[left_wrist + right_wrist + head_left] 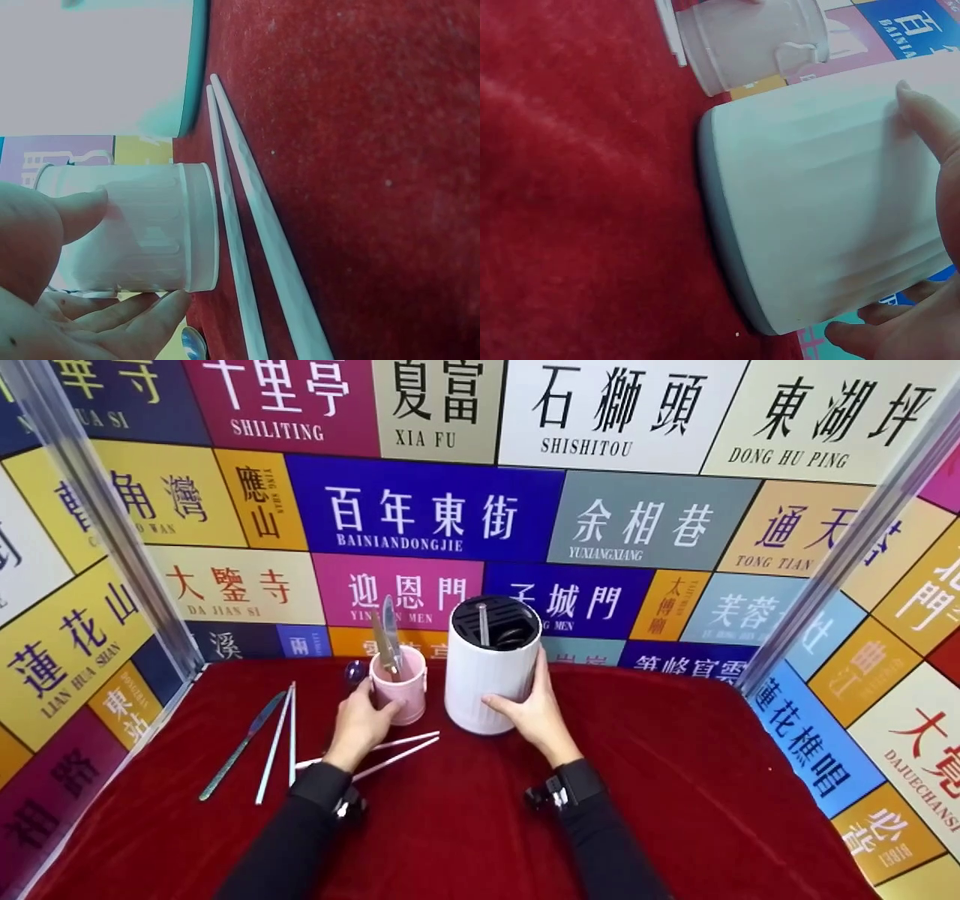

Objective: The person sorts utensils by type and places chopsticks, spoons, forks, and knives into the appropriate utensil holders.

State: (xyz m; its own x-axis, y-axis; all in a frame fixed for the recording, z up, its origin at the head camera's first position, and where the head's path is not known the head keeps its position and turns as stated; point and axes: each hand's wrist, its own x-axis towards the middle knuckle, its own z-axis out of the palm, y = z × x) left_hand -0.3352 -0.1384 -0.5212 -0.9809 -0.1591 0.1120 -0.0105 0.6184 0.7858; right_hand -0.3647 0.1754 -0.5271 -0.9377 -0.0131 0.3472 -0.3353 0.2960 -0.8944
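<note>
From where I stand, a shiny knife lies slantwise at the lower left of the frame, on the red cloth covering the counter. Just right of it, two pale sticks lie close together, nearly meeting at their upper ends. Left of centre, the left hand grasps a pink cup, its thumb across the near side; two blade-like utensils lean up out of the cup. A small shiny rounded piece shows just behind that hand. In front of the cup, two white sticks spread apart a little toward the right. Near the middle, just beside the cup, a white cylinder stands upright, a slim handle and a black loop poking from its slotted black top. The right hand grips its right side, thumb across the front.
</note>
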